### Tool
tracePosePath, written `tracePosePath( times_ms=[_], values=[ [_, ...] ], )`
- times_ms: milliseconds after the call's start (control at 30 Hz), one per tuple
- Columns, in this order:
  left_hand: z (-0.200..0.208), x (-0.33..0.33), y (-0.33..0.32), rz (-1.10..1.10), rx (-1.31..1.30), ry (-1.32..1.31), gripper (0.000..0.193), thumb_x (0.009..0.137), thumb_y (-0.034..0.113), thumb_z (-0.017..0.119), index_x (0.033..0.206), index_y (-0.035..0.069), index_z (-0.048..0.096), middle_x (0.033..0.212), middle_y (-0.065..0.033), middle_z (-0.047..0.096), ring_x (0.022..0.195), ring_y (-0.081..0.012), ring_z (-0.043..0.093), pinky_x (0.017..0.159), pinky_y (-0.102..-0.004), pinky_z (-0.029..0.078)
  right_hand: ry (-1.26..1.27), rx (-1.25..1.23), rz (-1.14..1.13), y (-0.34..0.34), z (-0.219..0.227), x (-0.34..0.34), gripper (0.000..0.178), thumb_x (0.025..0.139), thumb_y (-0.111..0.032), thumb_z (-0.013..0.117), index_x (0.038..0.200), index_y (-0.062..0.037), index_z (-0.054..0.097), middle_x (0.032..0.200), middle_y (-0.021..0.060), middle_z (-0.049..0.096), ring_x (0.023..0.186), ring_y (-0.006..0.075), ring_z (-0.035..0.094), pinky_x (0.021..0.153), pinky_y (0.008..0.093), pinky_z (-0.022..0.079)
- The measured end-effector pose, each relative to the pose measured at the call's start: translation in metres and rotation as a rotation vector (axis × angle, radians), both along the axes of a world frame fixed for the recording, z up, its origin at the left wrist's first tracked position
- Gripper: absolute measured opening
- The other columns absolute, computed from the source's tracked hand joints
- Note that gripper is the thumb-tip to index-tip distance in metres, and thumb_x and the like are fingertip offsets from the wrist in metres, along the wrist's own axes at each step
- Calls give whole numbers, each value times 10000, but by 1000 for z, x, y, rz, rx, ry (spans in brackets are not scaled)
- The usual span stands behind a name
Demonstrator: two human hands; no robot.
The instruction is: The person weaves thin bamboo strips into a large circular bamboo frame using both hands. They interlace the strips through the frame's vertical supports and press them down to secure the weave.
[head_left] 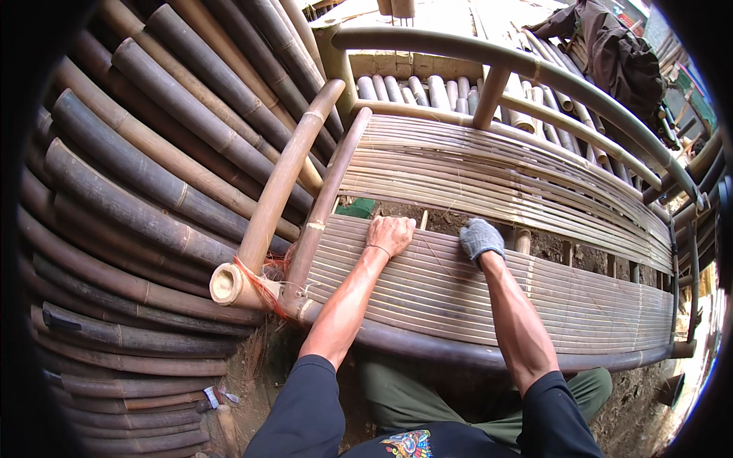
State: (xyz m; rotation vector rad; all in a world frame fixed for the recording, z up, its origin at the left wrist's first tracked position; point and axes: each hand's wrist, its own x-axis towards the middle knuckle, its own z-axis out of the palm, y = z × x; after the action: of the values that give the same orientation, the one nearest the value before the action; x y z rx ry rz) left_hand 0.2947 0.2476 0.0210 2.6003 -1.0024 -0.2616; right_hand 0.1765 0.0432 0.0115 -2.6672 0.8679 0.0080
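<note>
A bamboo bench frame (405, 343) stands before me, its seat strung with long thin bamboo slats (550, 305). The slats lie in two groups, a near one and a far one (473, 169), with an open gap between. My left hand (391, 235), bare, is closed over the far edge of the near group, close to its left end. To the right of it my right hand (482, 239), in a grey knitted glove, curls over the same edge. The fingertips of both hands are hidden. Ground and a bit of green material (356, 208) show through the gap.
Dark bamboo poles (153, 168) are stacked along the left. The bench's armrest pole (294, 168) and curved backrest rail (489, 47) rise around the seat. Orange string (263, 281) wraps the left corner. Cut bamboo lengths (439, 93) and a dark cloth (611, 57) lie behind.
</note>
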Motion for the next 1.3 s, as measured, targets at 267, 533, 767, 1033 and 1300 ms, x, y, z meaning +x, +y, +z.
tracePosePath(
  times_ms=[267, 533, 767, 1033, 1300],
  values=[
    [-52, 90, 3, -505, 442, 168, 360, 893, 373, 515, 978, 85, 714, 1013, -157, 731, 962, -346, 696, 860, -478, 532, 97, -39, 1168, 33, -52, 111, 216, 853, -139, 547, 842, -76, 752, 847, 171, 719, 785, 371, 685, 690, 430, 546],
    [77, 5, 21, -52, -114, -25, 292, 894, 373, 646, 875, 105, 762, 799, -116, 723, 777, -305, 683, 810, -429, 494, -696, 2016, 3, 17, 59, 6, 290, 909, -135, 565, 1118, 46, 653, 916, 135, 697, 815, 264, 685, 829, 398, 569],
    [153, -33, 31, 78, -379, 55, 213, 876, 248, 706, 931, 44, 735, 932, -125, 708, 828, -264, 686, 739, -414, 521, -432, 680, 502, 42, 63, 1, 222, 929, -198, 628, 1107, -114, 730, 946, 114, 721, 801, 280, 704, 748, 366, 575],
    [100, -119, -1, -597, -691, -94, 559, 891, 391, 698, 1278, 8, 573, 1203, -198, 636, 1156, -365, 595, 1045, -448, 444, -1269, 1441, 644, 0, 186, -147, 251, 897, -259, 725, 767, -81, 606, 590, 1, 489, 415, 76, 398, 398, 227, 341],
    [149, -137, 95, -175, -1051, 190, 179, 836, -20, 577, 668, 12, 524, 683, -82, 551, 663, -200, 576, 653, -353, 504, -592, 414, 1015, 79, 109, -16, 455, 892, -341, 689, 1273, -100, 624, 1260, 146, 634, 1252, 300, 563, 1110, 429, 395]
  ],
)
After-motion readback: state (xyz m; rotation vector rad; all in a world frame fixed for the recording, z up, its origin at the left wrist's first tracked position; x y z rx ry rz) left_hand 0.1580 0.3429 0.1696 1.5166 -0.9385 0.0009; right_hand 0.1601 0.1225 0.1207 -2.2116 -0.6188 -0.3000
